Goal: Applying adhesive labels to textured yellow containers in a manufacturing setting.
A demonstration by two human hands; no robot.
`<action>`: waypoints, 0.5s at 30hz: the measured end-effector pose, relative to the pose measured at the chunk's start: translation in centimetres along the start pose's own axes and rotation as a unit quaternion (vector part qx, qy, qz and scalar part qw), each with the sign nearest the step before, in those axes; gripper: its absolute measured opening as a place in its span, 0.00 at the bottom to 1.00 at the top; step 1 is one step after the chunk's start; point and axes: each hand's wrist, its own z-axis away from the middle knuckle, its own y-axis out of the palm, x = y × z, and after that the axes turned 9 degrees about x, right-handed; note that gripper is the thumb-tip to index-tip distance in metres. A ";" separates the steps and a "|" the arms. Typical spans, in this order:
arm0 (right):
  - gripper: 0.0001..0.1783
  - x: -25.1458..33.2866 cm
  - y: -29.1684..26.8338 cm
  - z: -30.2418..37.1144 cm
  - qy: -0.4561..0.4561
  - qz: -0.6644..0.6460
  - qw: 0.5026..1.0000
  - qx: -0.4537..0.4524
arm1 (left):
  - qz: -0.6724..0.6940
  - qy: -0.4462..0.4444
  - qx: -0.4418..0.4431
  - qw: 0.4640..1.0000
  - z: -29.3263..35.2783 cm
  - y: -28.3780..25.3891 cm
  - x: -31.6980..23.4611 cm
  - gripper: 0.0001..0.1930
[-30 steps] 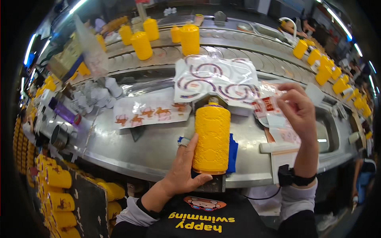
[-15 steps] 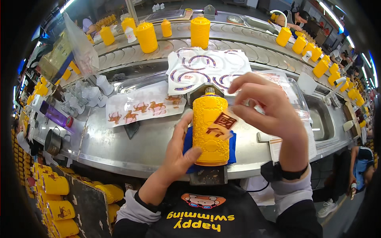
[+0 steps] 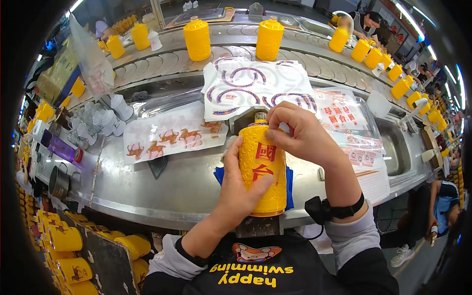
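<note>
A yellow embossed bottle (image 3: pixel 268 196) leans on a dark stand over a blue cloth (image 3: pixel 289 189), its neck pointing away from me. My left hand (image 3: pixel 241 191) grips the bottle's left side, thumb across its lower front beside the lettering. A decal with red characters (image 3: pixel 265 152) lies against the bottle's front. My right hand (image 3: pixel 300 130) is closed in a pinch at the decal's upper edge, near the bottle's shoulder; the fingertips partly hide what they hold.
Decal sheets with purple arcs (image 3: pixel 241 93), brown horses (image 3: pixel 172 135) and red characters (image 3: pixel 339 113) lie around the stand. Beyond runs a conveyor (image 3: pixel 157 64) with yellow bottles. A sink (image 3: pixel 396 147) is at right, clear cups (image 3: pixel 93 120) and a metal pot (image 3: pixel 59 182) at left.
The decal has come to rest upright on the bottle's front, where before it was tilted and blurred. My right hand has moved left and closed in a pinch. Bottles on the conveyor have shifted.
</note>
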 end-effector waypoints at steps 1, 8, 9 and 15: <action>0.09 -0.1 0.0 0.0 0.011 -0.011 1.000 0.001 | 0.057 -0.012 -0.001 0.998 -0.1 -0.1 0.1 0.41; 0.10 -0.8 0.2 -0.4 -0.012 -0.024 1.000 0.008 | 0.046 0.006 0.010 0.999 0.0 -0.1 0.4 0.40; 0.09 -0.6 0.1 -0.4 0.002 -0.021 1.000 0.018 | 0.039 0.008 0.010 0.999 0.0 -0.2 0.4 0.40; 0.12 -0.4 1.0 0.6 0.065 -0.104 0.992 -0.036 | 0.104 0.001 0.014 0.994 0.1 -0.4 0.6 0.38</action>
